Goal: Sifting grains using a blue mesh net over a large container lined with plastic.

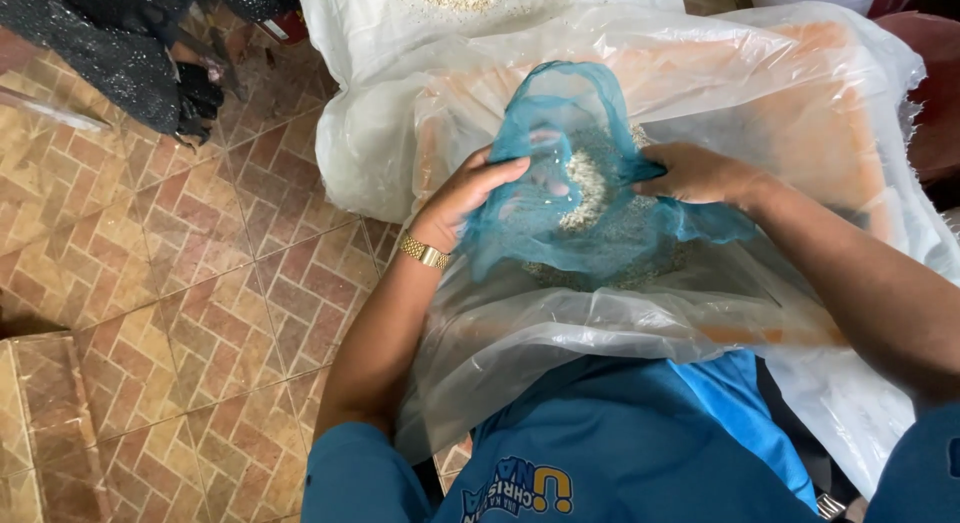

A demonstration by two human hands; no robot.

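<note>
From the head camera, you look straight down over your own blue shirt [600, 433] at a thin blue plastic bag [590, 173] that you hold open between both hands. Your left hand [470, 188] has its fingers curled over the left edge of the bag's mouth, closed on the film, with a gold watch [425, 251] on that wrist. Your right hand [700, 173] is clenched on the right edge, pinching a bunch of the blue film; the fingers are mostly hidden behind the plastic, so how tightly they close cannot be told exactly. The two hands pull the mouth apart, and the top rim of the bag arches up loosely above them.

Inside the bag lies a heap of pale grain [585, 188], seen through the translucent film near the middle, with more of it spread lower in the bag's sagging bottom. The bag hangs just above a large clear plastic sheet [560, 333] that lines an orange-brown sack [800, 113] in front of you; the sheet folds over towards your body.

Behind it stands a white sack [360, 43] with more pale grain showing at its open top. To the left runs a brick-patterned tiled floor [200, 283], and at the upper left corner a dark speckled garment [100, 43] of another person drapes down to a sandalled foot [195, 98].
</note>
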